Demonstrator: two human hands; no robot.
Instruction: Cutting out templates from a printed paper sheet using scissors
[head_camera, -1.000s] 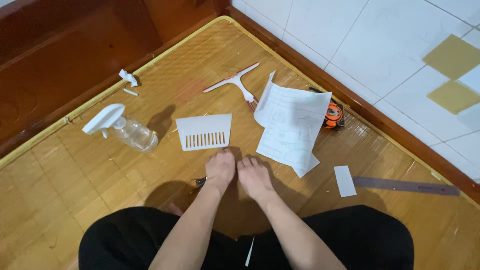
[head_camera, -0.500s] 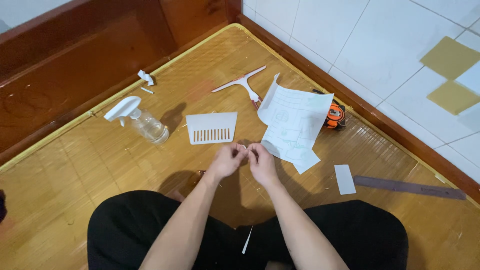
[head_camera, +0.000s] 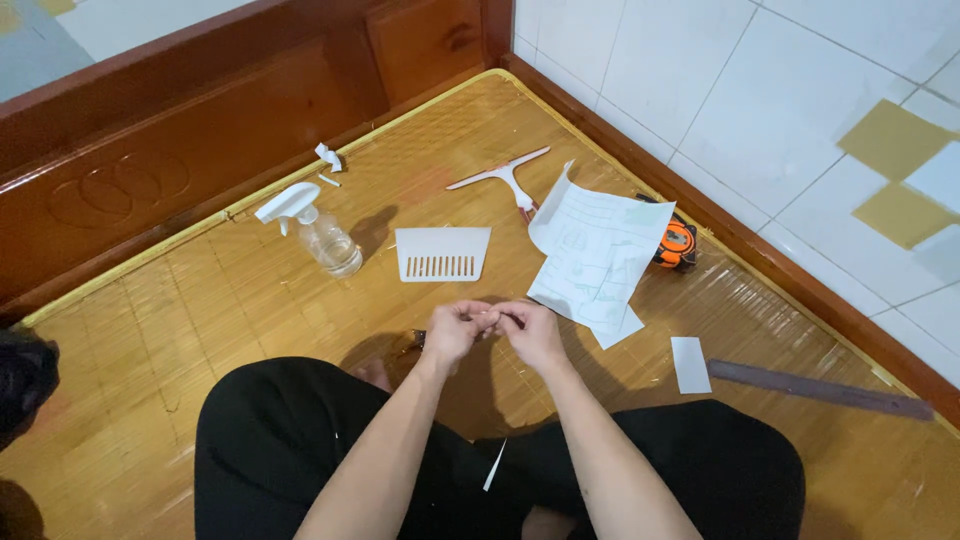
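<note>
Something too small to be made out is being pinched between the fingertips of the left hand (head_camera: 455, 333) and the right hand (head_camera: 533, 335), whose grips are being kept nearly closed and touching above the woven bamboo mat (head_camera: 200, 300). Just beyond the hands, a white plastic scraper with a slotted edge (head_camera: 442, 253) is being left flat on the mat, flanked by a clear spray bottle with a white trigger head (head_camera: 312, 229) and a creased white printed paper sheet (head_camera: 597, 255). Farther off, a white-handled squeegee (head_camera: 502, 176), an orange tape measure (head_camera: 676, 243), a small white paper slip (head_camera: 690, 364) and a dark grey metal ruler (head_camera: 820, 390) are being left lying.
</note>
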